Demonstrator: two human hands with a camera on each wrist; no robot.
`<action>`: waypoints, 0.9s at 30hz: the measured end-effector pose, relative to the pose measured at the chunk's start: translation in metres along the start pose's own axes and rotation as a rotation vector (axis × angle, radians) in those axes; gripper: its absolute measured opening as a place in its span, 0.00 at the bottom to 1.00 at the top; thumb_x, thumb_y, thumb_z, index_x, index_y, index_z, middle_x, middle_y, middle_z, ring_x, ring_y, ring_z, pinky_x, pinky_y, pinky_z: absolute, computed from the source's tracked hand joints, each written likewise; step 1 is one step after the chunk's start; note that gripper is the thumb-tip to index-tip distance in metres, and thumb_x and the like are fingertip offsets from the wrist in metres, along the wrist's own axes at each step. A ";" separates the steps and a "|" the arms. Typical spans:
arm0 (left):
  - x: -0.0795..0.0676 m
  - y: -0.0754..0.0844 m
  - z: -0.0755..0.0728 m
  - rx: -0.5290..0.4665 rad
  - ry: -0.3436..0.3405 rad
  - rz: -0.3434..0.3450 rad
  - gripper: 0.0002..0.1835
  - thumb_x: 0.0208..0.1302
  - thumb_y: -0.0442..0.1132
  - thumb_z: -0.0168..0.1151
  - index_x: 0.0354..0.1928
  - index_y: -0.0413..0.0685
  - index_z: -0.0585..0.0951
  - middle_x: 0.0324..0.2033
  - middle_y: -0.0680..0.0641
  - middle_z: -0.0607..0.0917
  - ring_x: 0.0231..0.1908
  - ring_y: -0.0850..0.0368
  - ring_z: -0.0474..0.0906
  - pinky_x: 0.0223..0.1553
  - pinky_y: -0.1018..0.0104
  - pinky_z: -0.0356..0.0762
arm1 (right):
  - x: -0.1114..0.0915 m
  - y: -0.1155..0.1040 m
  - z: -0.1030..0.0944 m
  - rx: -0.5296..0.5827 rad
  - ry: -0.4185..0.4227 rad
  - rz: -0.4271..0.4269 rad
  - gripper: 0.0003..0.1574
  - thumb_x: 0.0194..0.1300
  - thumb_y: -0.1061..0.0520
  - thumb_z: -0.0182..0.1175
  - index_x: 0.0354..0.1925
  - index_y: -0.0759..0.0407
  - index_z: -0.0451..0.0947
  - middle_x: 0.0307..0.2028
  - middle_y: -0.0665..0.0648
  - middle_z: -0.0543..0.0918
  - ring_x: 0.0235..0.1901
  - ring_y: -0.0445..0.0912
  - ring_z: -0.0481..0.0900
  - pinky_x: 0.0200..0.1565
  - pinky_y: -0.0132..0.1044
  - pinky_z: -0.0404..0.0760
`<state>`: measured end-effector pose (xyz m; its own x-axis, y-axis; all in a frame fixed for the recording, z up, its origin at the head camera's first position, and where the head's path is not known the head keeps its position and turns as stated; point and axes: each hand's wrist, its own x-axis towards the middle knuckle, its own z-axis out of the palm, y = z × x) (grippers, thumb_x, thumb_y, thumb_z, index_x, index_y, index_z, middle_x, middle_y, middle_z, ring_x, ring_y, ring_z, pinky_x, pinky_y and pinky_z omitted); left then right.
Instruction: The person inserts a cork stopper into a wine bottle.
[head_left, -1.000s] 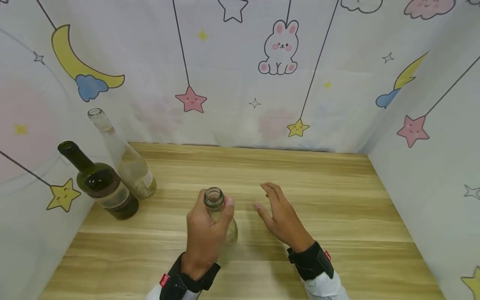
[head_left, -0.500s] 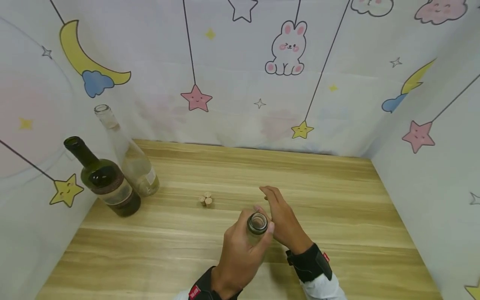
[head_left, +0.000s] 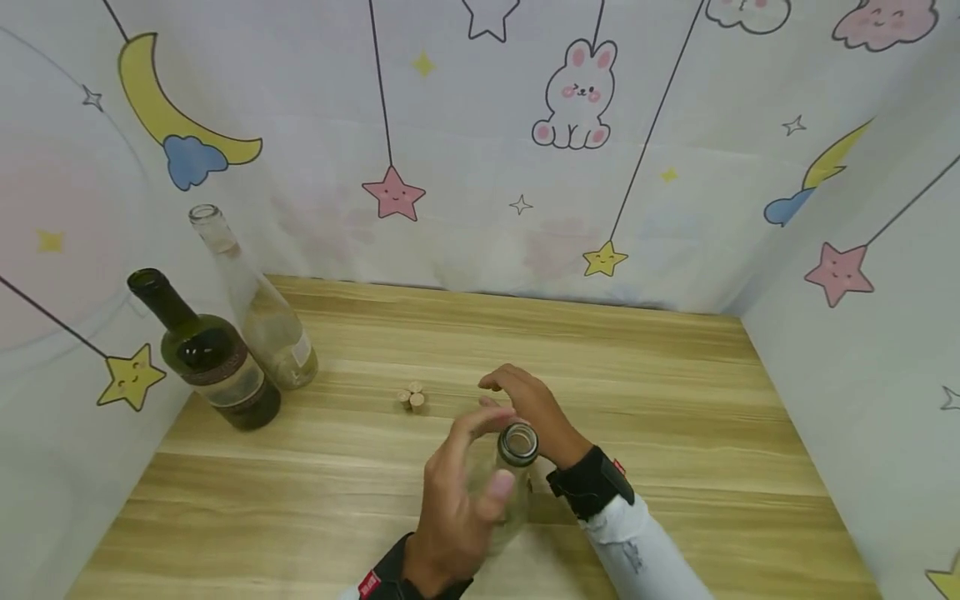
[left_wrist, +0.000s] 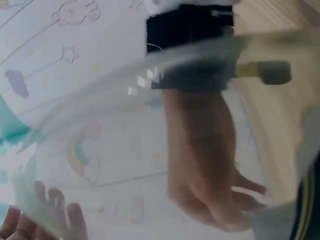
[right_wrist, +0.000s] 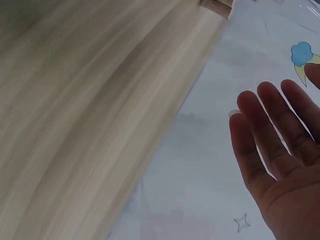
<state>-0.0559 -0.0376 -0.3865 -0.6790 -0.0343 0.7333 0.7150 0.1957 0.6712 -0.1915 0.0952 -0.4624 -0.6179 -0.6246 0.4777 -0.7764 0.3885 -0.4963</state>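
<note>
A clear glass bottle (head_left: 518, 454) stands upright on the table in the head view, its open mouth facing up. My left hand (head_left: 457, 492) is beside its neck, thumb and fingers spread loosely around it. In the left wrist view the transparent bottle (left_wrist: 125, 95) fills much of the frame, and left-hand fingers (left_wrist: 55, 205) show at the lower left. Just beyond the bottle, my right hand (head_left: 536, 412) hovers with relaxed fingers, holding nothing. Its palm (right_wrist: 295, 195) shows in the right wrist view. Three small corks (head_left: 412, 397) stand together left of the right hand.
A dark green wine bottle (head_left: 217, 367) and a taller clear bottle (head_left: 273, 333) stand at the left side of the wooden table (head_left: 300, 500). Printed white cloth walls (head_left: 450, 242) enclose its back and sides.
The left hand carried the clear bottle rightward, uncovering the corks, then loosened its fingers from the neck. The right hand has lately shifted left, toward the corks.
</note>
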 end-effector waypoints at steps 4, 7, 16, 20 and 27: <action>0.006 -0.011 -0.026 -0.003 0.071 -0.077 0.16 0.73 0.30 0.41 0.54 0.31 0.77 0.46 0.39 0.85 0.49 0.45 0.81 0.55 0.64 0.77 | 0.025 0.010 0.028 -0.002 -0.064 -0.020 0.12 0.59 0.59 0.72 0.41 0.57 0.82 0.37 0.53 0.84 0.40 0.46 0.82 0.41 0.43 0.85; 0.009 -0.023 -0.049 0.100 0.142 -0.206 0.15 0.75 0.26 0.42 0.50 0.34 0.80 0.46 0.41 0.85 0.49 0.50 0.80 0.51 0.69 0.75 | 0.040 0.015 0.047 -0.059 -0.087 -0.081 0.13 0.58 0.58 0.74 0.40 0.56 0.81 0.36 0.52 0.83 0.38 0.46 0.81 0.39 0.39 0.85; 0.012 -0.044 -0.096 0.282 0.346 -0.307 0.14 0.77 0.29 0.44 0.48 0.36 0.82 0.45 0.41 0.85 0.49 0.52 0.78 0.50 0.69 0.68 | 0.056 0.014 0.079 -0.162 -0.205 -0.017 0.18 0.57 0.46 0.74 0.34 0.55 0.78 0.30 0.52 0.82 0.30 0.42 0.76 0.29 0.36 0.78; 0.011 -0.045 -0.099 0.278 0.348 -0.321 0.14 0.76 0.28 0.45 0.48 0.36 0.82 0.45 0.41 0.85 0.50 0.53 0.78 0.52 0.68 0.69 | 0.056 0.014 0.088 -0.177 -0.217 -0.019 0.20 0.56 0.45 0.74 0.32 0.55 0.77 0.28 0.52 0.81 0.27 0.41 0.74 0.27 0.34 0.75; 0.010 -0.045 -0.101 0.299 0.334 -0.313 0.13 0.75 0.27 0.47 0.47 0.36 0.83 0.45 0.41 0.85 0.51 0.52 0.77 0.55 0.67 0.70 | 0.061 0.013 0.099 -0.181 -0.229 -0.078 0.15 0.60 0.52 0.72 0.33 0.55 0.75 0.29 0.50 0.80 0.29 0.40 0.75 0.30 0.34 0.77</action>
<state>-0.0786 -0.1460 -0.3983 -0.7270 -0.4353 0.5310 0.3761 0.3945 0.8384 -0.2270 -0.0047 -0.5119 -0.5270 -0.7860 0.3232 -0.8429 0.4348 -0.3169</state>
